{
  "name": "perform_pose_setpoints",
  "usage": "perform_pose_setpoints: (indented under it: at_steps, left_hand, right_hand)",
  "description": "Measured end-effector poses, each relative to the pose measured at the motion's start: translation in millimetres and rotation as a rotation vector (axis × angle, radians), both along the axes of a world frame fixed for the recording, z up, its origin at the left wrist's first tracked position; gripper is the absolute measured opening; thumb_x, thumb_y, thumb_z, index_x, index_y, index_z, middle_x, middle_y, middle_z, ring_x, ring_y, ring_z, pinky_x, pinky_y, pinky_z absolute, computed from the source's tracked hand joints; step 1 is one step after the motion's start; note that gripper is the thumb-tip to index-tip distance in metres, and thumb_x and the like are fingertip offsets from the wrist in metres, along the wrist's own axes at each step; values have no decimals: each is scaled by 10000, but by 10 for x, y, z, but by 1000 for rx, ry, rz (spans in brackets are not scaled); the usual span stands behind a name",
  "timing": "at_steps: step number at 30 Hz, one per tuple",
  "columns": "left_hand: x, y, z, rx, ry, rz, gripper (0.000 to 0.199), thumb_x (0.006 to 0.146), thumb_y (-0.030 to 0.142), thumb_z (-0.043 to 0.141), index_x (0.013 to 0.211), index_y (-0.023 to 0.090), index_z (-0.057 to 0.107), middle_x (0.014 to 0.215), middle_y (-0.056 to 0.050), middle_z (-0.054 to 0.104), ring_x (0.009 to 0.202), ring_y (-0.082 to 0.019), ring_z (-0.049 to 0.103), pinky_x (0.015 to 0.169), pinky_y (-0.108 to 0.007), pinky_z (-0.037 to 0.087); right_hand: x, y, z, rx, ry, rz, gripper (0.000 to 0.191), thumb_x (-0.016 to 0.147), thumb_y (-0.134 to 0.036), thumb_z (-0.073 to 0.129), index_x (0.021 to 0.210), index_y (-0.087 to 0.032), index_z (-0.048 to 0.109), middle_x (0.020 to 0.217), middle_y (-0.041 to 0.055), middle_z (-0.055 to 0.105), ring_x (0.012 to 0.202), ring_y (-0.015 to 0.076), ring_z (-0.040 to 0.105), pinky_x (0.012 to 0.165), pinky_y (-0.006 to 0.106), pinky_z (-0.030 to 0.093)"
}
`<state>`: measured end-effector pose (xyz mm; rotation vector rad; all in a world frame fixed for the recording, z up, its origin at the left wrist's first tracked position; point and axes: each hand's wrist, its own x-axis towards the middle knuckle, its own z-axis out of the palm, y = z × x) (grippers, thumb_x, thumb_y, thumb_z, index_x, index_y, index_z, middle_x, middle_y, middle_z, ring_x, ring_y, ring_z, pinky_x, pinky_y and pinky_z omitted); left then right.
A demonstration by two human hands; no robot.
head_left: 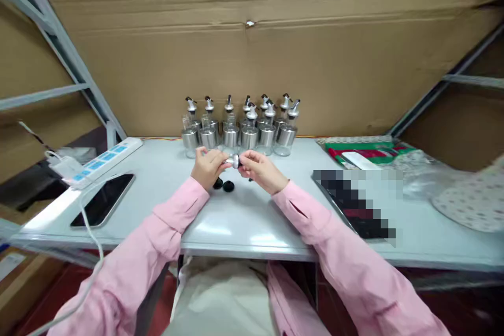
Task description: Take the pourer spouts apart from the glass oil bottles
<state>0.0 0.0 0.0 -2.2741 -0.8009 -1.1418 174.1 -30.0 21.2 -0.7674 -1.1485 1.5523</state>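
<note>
Between my hands is a silver pour spout (235, 161) with a black base, held level above the table. My left hand (208, 166) is closed on its narrow silver end, and my right hand (260, 169) pinches the black end. Just below my left hand, small black caps (228, 186) lie on the table; one is partly hidden by the fingers. Behind my hands stand two rows of glass bottles with steel sleeves (249, 138). Many bottles carry silver spouts with black tips, while some front-left ones (190, 139) have open glass necks.
On the white table (252, 220), a power strip (106, 161) and a black tablet (104, 199) with a white cable lie left. A blurred dark device (350, 205), green and red cloth (366, 149) and plastic wrap lie right. Cardboard (252, 73) stands behind.
</note>
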Motion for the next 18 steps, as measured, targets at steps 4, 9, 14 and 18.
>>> perform_pose_setpoints:
  at_steps: [4,9,14,18]
  left_hand:
    - [0,-14,-8,-204,-38,22,561,936,508,177,788,172,601,705,-32,639,655,-149,506,753,-346,228]
    - [36,-16,9,-556,-155,8,535,932,494,206,694,167,555,647,-10,582,657,-143,482,754,-344,257]
    - [89,34,-16,-919,-414,-175,552,848,613,268,553,167,402,509,31,386,515,-107,368,600,-274,298]
    - [101,57,-52,-1042,-472,-234,585,810,682,250,542,177,372,482,37,357,474,-104,333,548,-268,277]
  right_hand:
    - [-37,0,-70,131,-69,-46,451,577,-523,716,687,-176,451,471,-77,487,451,63,441,479,210,293]
    - [-1,1,-115,465,-348,-150,284,767,-444,567,771,-193,436,622,-23,550,531,92,466,530,242,368]
    - [76,-7,-137,950,-747,-299,77,858,-256,466,815,-193,461,724,30,540,664,141,494,638,287,415]
    - [99,16,-146,1114,-825,-270,82,873,-234,441,825,-192,492,823,77,575,804,186,519,736,336,433]
